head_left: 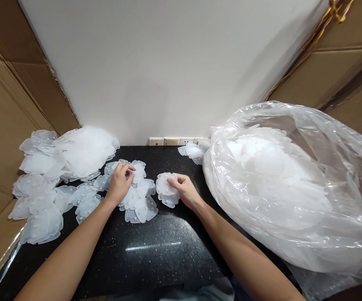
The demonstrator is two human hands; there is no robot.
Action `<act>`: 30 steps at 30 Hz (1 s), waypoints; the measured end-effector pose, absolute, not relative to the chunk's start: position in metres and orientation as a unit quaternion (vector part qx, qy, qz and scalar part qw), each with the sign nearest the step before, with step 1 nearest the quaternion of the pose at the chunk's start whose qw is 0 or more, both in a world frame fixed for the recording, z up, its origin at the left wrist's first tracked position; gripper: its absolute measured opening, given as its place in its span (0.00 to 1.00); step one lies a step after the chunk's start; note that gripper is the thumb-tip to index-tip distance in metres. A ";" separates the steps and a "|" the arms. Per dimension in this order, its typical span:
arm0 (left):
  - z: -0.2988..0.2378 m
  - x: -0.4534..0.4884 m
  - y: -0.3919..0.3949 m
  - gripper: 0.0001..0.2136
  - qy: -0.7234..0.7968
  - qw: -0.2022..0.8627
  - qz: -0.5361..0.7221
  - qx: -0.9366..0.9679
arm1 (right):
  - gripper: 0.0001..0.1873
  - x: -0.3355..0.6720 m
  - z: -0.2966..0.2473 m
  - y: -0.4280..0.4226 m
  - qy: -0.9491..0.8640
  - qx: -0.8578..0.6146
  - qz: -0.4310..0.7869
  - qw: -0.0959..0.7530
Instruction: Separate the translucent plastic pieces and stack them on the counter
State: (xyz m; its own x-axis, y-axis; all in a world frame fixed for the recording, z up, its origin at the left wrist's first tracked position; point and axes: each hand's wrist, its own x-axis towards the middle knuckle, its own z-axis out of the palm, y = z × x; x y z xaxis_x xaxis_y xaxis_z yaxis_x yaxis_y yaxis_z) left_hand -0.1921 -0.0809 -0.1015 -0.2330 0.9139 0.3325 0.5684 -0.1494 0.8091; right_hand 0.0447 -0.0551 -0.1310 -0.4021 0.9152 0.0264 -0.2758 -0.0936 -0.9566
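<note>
Translucent white plastic pieces (140,205) with small round studs lie scattered on a black speckled countertop (155,251). My left hand (120,182) rests on the loose pieces at centre, its fingers curled and pinching one of them. My right hand (184,189) is closed on a small stack of the same pieces (165,189), held just above the counter. A few centimetres of bare counter separate the two hands.
A heap of the same pieces (83,150) lies at the back left, with more spread along the left edge (39,221). A large clear plastic bag (293,184) full of pieces fills the right side. Cardboard (5,125) flanks both sides, a white wall behind.
</note>
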 end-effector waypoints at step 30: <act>-0.073 -0.158 -0.101 0.19 0.492 0.509 0.560 0.430 | 0.23 0.053 -0.140 -0.043 -0.559 -0.372 0.517 0.531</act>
State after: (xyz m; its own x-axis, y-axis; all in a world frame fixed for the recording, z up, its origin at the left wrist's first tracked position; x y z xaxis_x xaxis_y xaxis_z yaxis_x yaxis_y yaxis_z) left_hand -0.1581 -0.1013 -0.0734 -0.1115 0.9936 -0.0192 -0.1458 0.0027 0.9893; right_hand 0.0528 -0.0429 -0.1403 -0.1587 0.9649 0.2091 -0.1341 0.1887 -0.9728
